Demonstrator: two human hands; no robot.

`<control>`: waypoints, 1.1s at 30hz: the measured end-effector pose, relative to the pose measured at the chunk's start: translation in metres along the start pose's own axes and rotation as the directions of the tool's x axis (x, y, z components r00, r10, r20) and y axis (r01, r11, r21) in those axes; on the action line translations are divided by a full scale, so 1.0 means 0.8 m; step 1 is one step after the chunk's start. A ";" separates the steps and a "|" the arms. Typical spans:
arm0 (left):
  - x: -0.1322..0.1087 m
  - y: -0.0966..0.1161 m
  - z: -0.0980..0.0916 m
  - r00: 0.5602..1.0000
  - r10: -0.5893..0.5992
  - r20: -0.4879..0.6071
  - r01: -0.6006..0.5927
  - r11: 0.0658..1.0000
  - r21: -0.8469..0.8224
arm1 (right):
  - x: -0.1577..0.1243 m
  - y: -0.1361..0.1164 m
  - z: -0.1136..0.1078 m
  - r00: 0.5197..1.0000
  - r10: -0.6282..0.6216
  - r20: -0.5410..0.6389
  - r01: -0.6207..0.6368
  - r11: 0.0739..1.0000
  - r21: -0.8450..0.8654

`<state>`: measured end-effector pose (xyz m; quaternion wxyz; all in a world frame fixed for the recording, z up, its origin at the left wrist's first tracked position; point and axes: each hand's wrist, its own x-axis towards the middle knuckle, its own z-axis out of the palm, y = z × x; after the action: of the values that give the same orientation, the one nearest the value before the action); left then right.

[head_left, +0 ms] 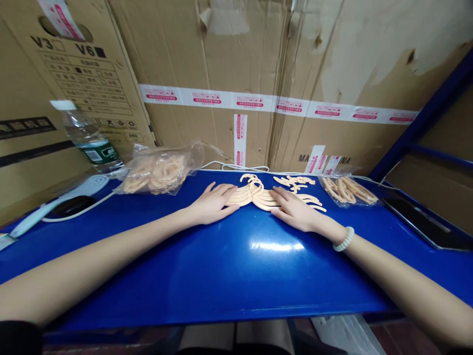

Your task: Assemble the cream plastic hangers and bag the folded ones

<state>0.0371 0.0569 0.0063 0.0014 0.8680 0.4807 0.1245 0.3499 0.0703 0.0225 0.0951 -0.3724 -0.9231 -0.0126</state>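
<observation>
Beige plastic, small curved hanger-like shapes: a pile of curved pieces (pixel 254 195) lies mid-table toward the far edge of the blue table (pixel 236 276).

The left hand (pixel 214 203) lies flat, palm down, fingers spread, with the fingertips on the left end of the pile. The right hand (pixel 294 209) mirrors it, flat and uncurled, with its fingers on the right end. Neither hand grips anything. Both lie open and rest on the pieces from above. With one hand at each end, my guess is the flat palms hold the fanned stack together and level on the slick surface. The forearms lie on the table, so the hands look rested rather than lifted. There is a bead bracelet (pixel 343 239) on the right wrist.

- **Loose pieces:** a few loose pieces (pixel 295 181) are scattered just behind the right hand, apart from the pile.
- **Bags:** a clear bag (pixel 158 172) of the same parts sits at back left, and a smaller bag (pixel 349 190) at back right. Each is near one hand, and both probably sit within reach.
- **Left edge:** a water bottle (pixel 88 137) stands upright at far left, well apart from the pile. A black object (pixel 72 204) lies below it, and I can't tell what it is.
- **Cable and device:** a white cable (pixel 236 166) runs along the back edge. A dark flat device (pixel 424 223) lies at far right, well away from the parts.
- **Backdrop:** taped cardboard boxes (pixel 258 74) are stacked right behind the table like a back wall.
</observation>
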 end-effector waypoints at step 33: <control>-0.086 0.055 -0.006 0.831 0.430 -0.352 -0.456 0.890 0.010 | -0.014 0.114 -0.036 0.992 0.108 -0.063 -0.121 0.959 -0.255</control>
<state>0.0380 -0.0251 0.0012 -0.0794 0.9195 0.2540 0.2892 0.4250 0.1259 0.0447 0.0685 -0.4340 -0.8879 -0.1364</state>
